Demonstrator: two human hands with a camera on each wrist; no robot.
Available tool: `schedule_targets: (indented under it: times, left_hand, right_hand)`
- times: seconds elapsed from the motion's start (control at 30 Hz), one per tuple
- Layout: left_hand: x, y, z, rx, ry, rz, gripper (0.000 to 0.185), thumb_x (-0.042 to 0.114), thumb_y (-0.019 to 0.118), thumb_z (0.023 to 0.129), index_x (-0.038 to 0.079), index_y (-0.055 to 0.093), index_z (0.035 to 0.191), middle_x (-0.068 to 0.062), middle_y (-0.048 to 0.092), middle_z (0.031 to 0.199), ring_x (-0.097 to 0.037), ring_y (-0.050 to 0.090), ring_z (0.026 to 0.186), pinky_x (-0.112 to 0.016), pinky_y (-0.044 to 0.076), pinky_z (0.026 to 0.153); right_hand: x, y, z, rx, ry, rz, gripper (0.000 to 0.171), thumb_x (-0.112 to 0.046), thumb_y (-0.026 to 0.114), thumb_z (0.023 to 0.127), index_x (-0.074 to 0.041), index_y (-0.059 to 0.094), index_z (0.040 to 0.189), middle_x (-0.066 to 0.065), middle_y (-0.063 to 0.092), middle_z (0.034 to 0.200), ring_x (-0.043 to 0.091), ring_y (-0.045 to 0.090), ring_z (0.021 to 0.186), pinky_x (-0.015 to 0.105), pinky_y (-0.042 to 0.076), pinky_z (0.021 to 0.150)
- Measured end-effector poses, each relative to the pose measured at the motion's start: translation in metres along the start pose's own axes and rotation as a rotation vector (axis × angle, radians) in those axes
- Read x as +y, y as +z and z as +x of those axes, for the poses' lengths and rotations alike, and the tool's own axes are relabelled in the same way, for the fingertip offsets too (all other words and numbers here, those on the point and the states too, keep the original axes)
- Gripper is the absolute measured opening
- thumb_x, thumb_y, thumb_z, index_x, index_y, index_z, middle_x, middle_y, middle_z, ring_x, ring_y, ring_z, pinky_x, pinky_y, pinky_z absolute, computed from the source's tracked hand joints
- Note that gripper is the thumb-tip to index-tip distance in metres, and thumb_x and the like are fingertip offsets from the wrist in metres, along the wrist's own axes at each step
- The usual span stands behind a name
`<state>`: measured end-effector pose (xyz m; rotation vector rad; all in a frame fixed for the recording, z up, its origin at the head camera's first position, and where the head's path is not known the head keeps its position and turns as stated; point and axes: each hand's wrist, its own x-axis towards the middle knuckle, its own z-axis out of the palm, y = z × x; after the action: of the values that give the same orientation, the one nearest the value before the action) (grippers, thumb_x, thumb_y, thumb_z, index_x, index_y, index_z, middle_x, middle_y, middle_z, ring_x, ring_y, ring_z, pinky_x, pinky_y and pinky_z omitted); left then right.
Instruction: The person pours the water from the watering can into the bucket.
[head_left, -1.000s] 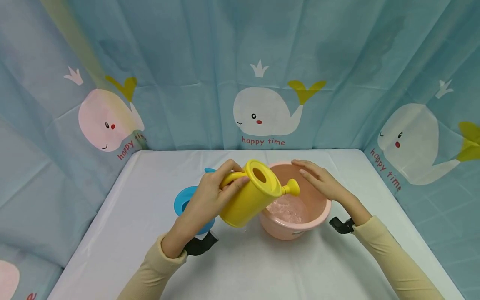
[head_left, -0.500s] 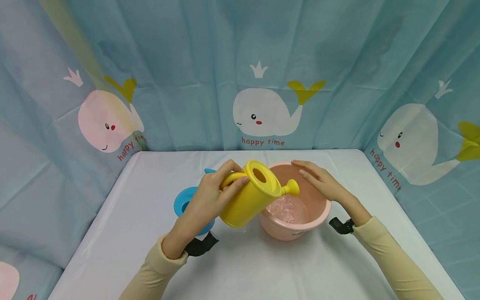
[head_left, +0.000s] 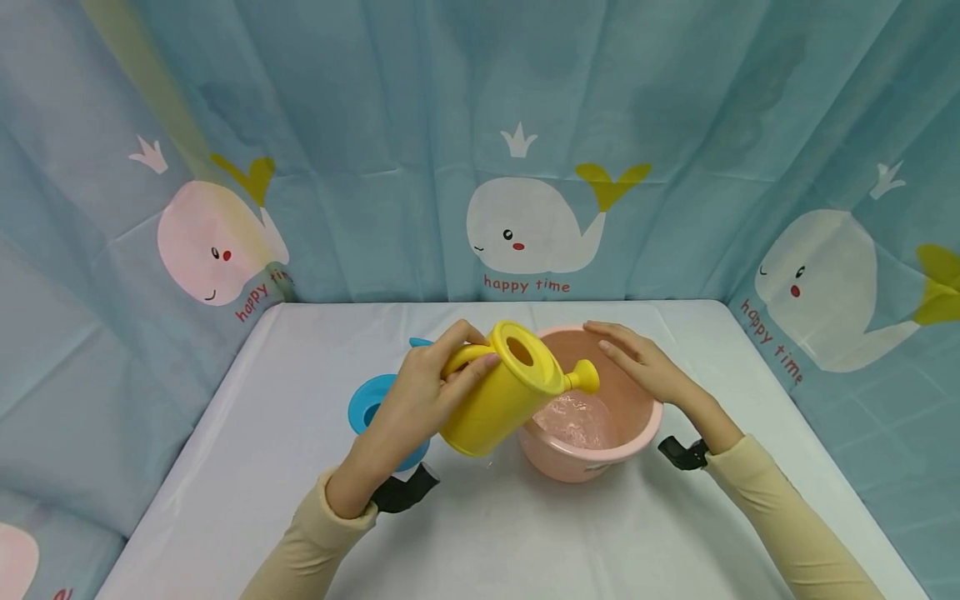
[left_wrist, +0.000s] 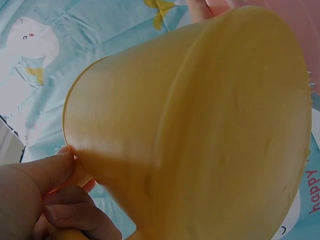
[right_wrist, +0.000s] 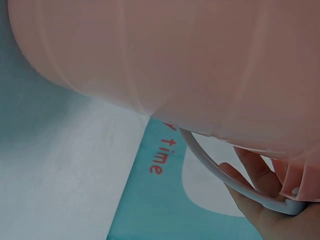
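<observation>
My left hand (head_left: pixel 420 392) grips the handle of a yellow watering can (head_left: pixel 502 392), tilted with its spout (head_left: pixel 583 377) over a pink bucket (head_left: pixel 592 454). Water (head_left: pixel 573 418) ripples inside the bucket. My right hand (head_left: pixel 641 362) rests on the bucket's far right rim with fingers nearly straight. In the left wrist view the can's yellow body (left_wrist: pixel 200 135) fills the frame, with my fingers (left_wrist: pixel 60 200) at its handle. In the right wrist view the bucket's pink wall (right_wrist: pixel 165 55) fills the top, and my fingers (right_wrist: pixel 260 195) lie by its white bail handle (right_wrist: pixel 225 177).
A blue round container (head_left: pixel 367 408) sits on the white table (head_left: pixel 480 517) behind my left hand, partly hidden. Blue whale-print curtains (head_left: pixel 525 150) close in the back and both sides. Bare tabletop lies in front of the bucket.
</observation>
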<state>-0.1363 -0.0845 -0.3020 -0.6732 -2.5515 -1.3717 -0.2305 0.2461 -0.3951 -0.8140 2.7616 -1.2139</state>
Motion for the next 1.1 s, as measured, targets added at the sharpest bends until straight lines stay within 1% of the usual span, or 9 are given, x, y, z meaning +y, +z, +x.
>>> schedule_targets:
  times: [0.27,0.53,0.87,1.1]
  left_hand:
    - [0.0003,0.0009,0.0007,0.002,0.001,0.006,0.019,0.040,0.054,0.092,0.022,0.053,0.099,0.005,0.060,0.078,-0.012,0.054,0.059,-0.027,0.049,0.053]
    - [0.0004,0.0012,0.0014,0.004,0.012,0.007,0.018,0.039,0.054,0.092,0.022,0.053,0.099,0.005,0.059,0.077,-0.012,0.053,0.059,-0.027,0.049,0.053]
    - [0.0023,0.0022,0.0024,-0.006,-0.008,0.003,0.018,0.040,0.054,0.092,0.023,0.053,0.099,0.005,0.059,0.078,-0.013,0.054,0.060,-0.027,0.050,0.053]
    - [0.0037,0.0027,0.0031,0.000,0.009,0.009,0.018,0.039,0.054,0.092,0.022,0.053,0.099,0.005,0.057,0.077,-0.012,0.053,0.060,-0.027,0.049,0.053]
  right_hand:
    - [0.0008,0.0007,0.0002,0.006,0.013,0.006,0.040,-0.029,0.042,0.100,-0.018,0.042,0.139,0.006,0.041,0.143,0.027,0.035,0.133,0.054,0.032,0.103]
    - [0.0018,0.0007,-0.0003,0.005,0.006,0.005,0.040,-0.027,0.041,0.100,-0.018,0.042,0.139,0.007,0.041,0.143,0.029,0.035,0.133,0.055,0.032,0.103]
    - [0.0000,0.0003,-0.0005,-0.008,0.006,0.011,0.041,-0.028,0.041,0.100,-0.018,0.041,0.139,0.007,0.040,0.143,0.030,0.035,0.132,0.055,0.032,0.103]
    - [-0.0013,-0.0001,-0.0002,-0.008,0.010,0.018,0.041,-0.029,0.041,0.100,-0.018,0.041,0.139,0.007,0.040,0.143,0.029,0.035,0.133,0.054,0.031,0.103]
